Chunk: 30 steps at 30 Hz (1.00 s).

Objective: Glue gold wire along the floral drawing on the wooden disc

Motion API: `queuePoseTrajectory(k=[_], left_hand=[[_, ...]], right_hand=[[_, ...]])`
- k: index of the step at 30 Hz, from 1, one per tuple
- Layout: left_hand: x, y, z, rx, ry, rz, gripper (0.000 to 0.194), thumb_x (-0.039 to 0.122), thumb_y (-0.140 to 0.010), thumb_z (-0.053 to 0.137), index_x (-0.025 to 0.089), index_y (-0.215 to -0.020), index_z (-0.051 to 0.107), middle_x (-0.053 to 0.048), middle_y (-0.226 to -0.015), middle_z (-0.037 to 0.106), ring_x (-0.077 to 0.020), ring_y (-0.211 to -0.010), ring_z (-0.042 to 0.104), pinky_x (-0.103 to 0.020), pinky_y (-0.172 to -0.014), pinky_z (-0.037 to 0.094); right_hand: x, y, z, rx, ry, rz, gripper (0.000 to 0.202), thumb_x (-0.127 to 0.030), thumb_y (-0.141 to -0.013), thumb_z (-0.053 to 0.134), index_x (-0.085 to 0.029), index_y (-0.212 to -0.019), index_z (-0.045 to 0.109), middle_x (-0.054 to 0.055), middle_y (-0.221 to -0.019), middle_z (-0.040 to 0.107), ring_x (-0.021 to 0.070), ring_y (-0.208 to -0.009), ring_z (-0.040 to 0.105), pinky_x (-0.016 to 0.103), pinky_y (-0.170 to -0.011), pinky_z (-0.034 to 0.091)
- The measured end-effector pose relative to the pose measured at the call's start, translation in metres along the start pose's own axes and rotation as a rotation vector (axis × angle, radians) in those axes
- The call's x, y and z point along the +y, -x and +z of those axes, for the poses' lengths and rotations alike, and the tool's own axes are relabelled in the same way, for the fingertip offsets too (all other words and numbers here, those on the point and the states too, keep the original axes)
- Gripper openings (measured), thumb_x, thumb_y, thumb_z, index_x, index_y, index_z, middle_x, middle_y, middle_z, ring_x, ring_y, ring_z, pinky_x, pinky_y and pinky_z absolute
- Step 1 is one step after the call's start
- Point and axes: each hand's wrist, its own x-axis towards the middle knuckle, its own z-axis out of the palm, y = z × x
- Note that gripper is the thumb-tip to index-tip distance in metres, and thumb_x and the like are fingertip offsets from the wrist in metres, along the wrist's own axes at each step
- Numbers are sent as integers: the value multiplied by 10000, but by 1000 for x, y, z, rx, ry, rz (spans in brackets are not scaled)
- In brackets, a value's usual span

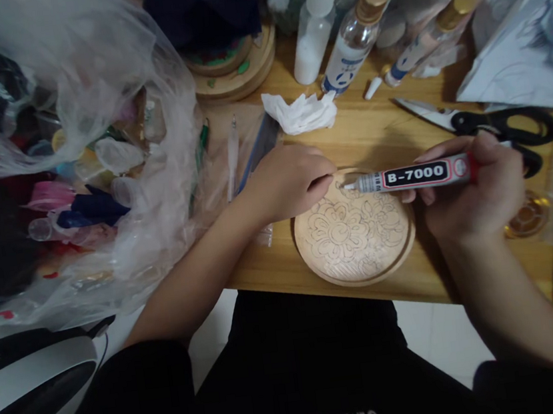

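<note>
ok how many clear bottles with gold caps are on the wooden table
2. One bottle stands right of the white-capped plastic bottle, the other bottle farther right, beyond the black-handled metal scissors. More may be hidden behind.

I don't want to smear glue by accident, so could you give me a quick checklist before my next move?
1. Right hand gripping the B-7000 tube: ok.
2. Nozzle uncapped and aimed at the wooden plate: ok.
3. Nozzle tip clear of the plate's surface: cannot tell; the view from above hides any gap.
4. Left hand holding the plate steady: cannot tell; it is at the upper left rim, but its grip is hidden.
5. White tissue off the plate: ok, beyond it on the table.
6. Scissors well away from the right hand: not ok; the handles are right by it.
</note>
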Motion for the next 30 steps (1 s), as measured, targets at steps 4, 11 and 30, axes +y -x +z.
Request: queuePoseTrajectory(k=[4, 11, 30], left_hand=[[1, 1, 0, 3, -3, 0, 250, 213, -941, 503, 187, -799, 708, -18, -783, 696, -147, -756, 625, -281, -657, 402], [1, 0, 0, -11, -17, -7, 247, 209, -943, 509, 173, -818, 719, -17, -766, 681, -149, -743, 617, -277, -659, 393], [-1, 1, 1, 7, -23, 12, 229, 206, -937, 521, 163, -837, 723, -19, -757, 682, -145, -731, 619, -277, -658, 395]], right_hand=[[1, 0, -2, -12, -6, 13, 279, -432, -634, 598, -193, -492, 615, -27, -325, 420, 100, -271, 351, 267, -283, 307], [-1, -1, 1, 11, 0, 5, 232, -384, -577, 559, -187, -467, 612, -28, -327, 428, 100, -256, 332, 267, -248, 288], [0, -1, -1, -3, 9, -13, 249, -397, -595, 557, -188, -467, 602, -25, -313, 412, 112, -239, 341, 269, -231, 279]])
